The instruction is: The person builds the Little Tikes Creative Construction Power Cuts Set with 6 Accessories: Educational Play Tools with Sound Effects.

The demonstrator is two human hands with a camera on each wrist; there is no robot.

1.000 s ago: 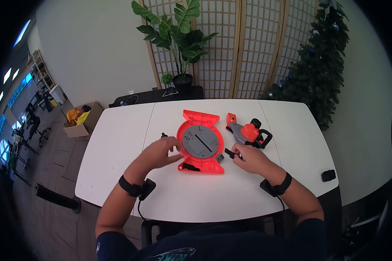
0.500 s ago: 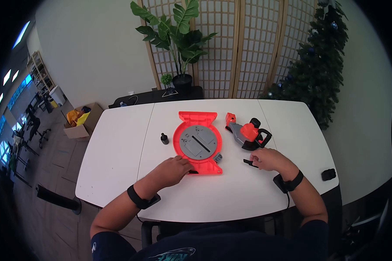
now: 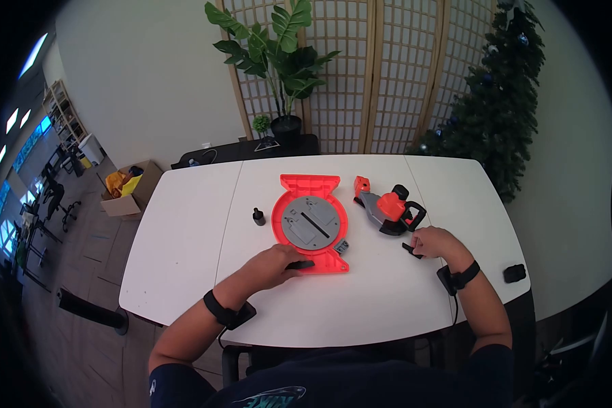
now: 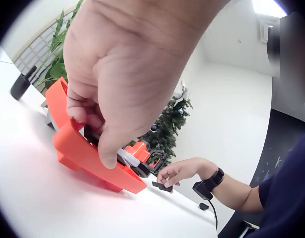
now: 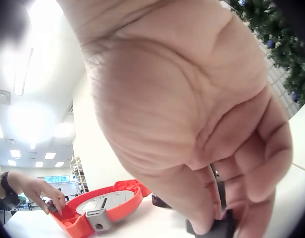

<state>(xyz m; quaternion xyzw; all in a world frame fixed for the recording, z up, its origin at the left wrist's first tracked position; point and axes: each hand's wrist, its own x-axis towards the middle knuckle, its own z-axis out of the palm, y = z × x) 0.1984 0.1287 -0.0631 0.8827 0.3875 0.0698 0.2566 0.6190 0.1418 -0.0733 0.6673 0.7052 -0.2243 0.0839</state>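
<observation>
My left hand [image 3: 273, 266] pinches a flat black piece [image 3: 300, 264] over the near end of the orange base [image 3: 330, 261], which has a grey slotted disc [image 3: 311, 223] in its middle. In the left wrist view, the fingers and thumb of that hand reach over the base's edge, hiding most of the black piece. To the right, my right hand [image 3: 436, 243] pinches a small black strip [image 3: 411, 251] close above the table, just in front of the orange and grey toy saw [image 3: 391, 209]. The right wrist view shows this strip [image 5: 219, 228] between thumb and fingers.
A small black knob-like part [image 3: 259, 217] stands left of the base. A grey block [image 3: 341, 247] sits at the base's right side. On the far right of the white table [image 3: 387, 299] lies a black object [image 3: 514, 273]. Plants and a lattice screen stand behind.
My left hand has gone from the base's left edge to its near end and taken hold of the black piece there. The right hand has moved right with its strip; the base has shifted slightly left.
</observation>
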